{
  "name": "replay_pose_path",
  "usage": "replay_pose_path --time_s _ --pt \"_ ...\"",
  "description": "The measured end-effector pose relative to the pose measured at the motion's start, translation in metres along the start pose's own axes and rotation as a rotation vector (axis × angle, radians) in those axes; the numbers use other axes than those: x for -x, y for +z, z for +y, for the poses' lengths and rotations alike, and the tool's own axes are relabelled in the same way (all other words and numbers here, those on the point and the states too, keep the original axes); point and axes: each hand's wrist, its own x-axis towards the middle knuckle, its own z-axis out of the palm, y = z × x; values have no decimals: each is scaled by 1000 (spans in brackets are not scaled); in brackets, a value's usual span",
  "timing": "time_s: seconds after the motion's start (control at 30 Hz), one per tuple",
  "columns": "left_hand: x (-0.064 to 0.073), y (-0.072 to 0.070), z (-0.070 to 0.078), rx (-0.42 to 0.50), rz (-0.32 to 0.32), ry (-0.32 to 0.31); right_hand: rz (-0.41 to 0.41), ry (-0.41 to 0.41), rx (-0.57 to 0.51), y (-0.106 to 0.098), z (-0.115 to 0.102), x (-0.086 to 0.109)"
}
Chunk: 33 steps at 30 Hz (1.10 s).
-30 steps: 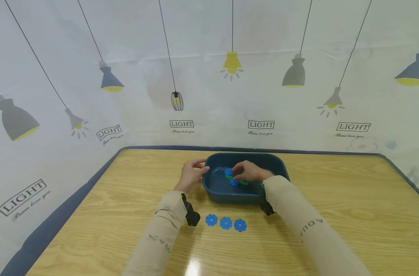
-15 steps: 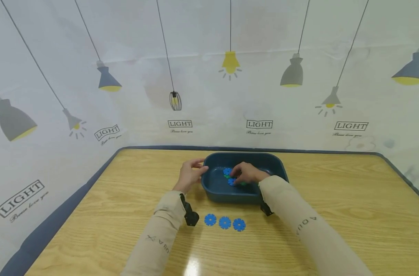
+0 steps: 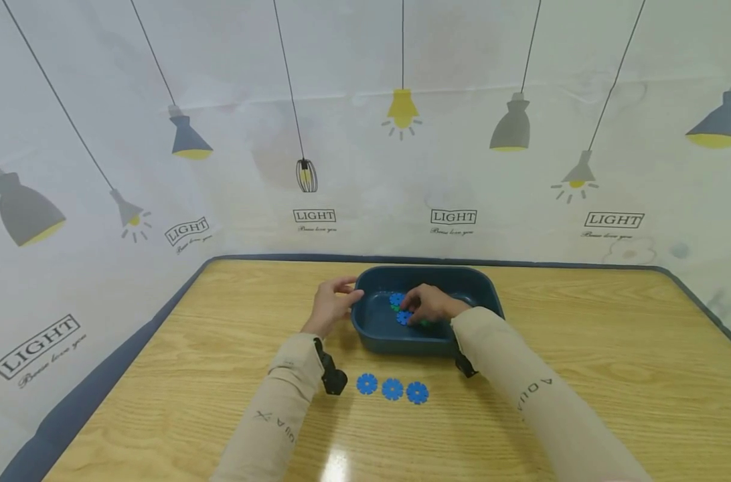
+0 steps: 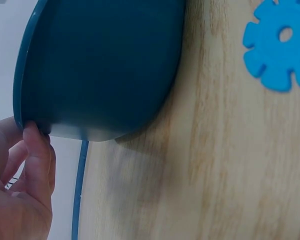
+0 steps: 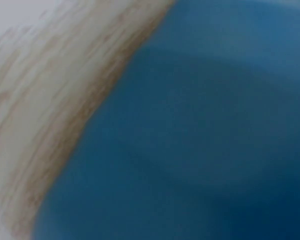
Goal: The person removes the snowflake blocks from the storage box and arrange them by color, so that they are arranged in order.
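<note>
In the head view my left hand (image 3: 331, 306) holds the left end of a dark blue plastic basin (image 3: 401, 346). The left wrist view shows my thumb and fingers (image 4: 37, 165) gripping the basin's rim. My right hand (image 3: 430, 303) reaches down inside the basin, fingers bent. Its thumb and fingertips are right at the edge of a blue notched disc (image 3: 403, 318); I cannot tell whether they pinch it. Another blue disc (image 3: 395, 298) and a green piece (image 3: 395, 308) lie beside it, partly covered by the hand. The right wrist view is filled by the blurred basin wall (image 5: 190, 130).
Three blue notched discs lie in a row on the wooden table (image 3: 221, 402) in front of the basin: a left one (image 3: 367, 383), a middle one (image 3: 392, 389) and a right one (image 3: 417, 392). A curtain (image 3: 365, 167) printed with lamps hangs behind the table.
My right hand's fingers have come down and closer together at the near blue disc, covering more of the green pieces. The left hand keeps its hold on the rim.
</note>
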Motion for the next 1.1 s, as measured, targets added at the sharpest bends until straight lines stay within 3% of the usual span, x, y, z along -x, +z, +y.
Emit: replay_pose_path --time_s 0.63,1.1 --pt "-2 0 -4 -10 6 7 -13 -5 -6 2 2 -2" --pt "0 0 -1 -12 17 20 65 -13 -37 -3 -5 4"
